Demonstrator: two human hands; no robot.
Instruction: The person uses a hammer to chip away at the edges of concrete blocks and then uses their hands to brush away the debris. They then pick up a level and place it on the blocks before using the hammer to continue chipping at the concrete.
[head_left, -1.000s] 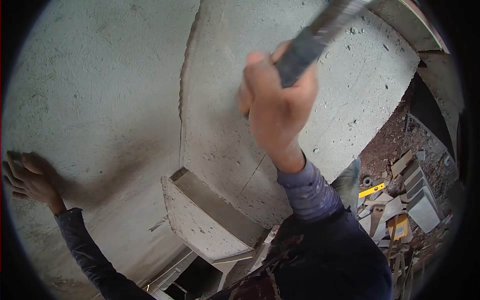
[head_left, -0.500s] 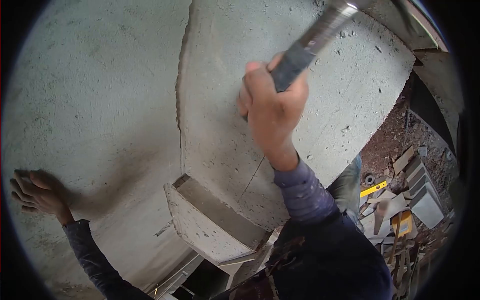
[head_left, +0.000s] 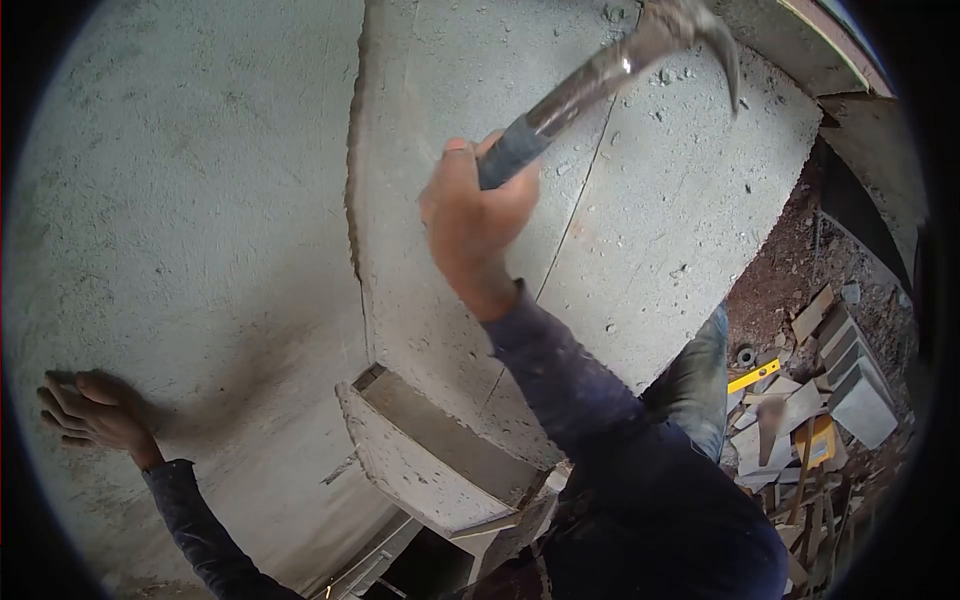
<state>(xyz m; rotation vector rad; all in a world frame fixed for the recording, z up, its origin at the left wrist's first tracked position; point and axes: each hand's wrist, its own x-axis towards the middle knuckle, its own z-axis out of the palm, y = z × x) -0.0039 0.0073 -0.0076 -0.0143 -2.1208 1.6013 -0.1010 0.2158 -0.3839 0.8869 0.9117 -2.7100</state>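
My right hand (head_left: pixel 478 220) is wrapped round the dark grip of a claw hammer (head_left: pixel 590 85). The hammer's metal head with its curved claw is at the top right, over a rough grey concrete surface (head_left: pixel 690 210) crossed by a thin dark line. At the far left, my left hand (head_left: pixel 98 412) lies against the plastered wall (head_left: pixel 200 200), its fingers stretched out and holding nothing.
A box-shaped concrete ledge (head_left: pixel 430 450) juts out at the lower middle. On the rubble-strewn ground at the right are a yellow level (head_left: pixel 753 376), stacked grey blocks (head_left: pixel 862 405), broken boards and a yellow object (head_left: pixel 815 442). My jeans leg (head_left: pixel 700 385) shows beside the concrete edge.
My right hand has moved left and slightly down with the hammer, whose head and claw now show. My left hand appears slightly lower and further right in view, still on the wall.
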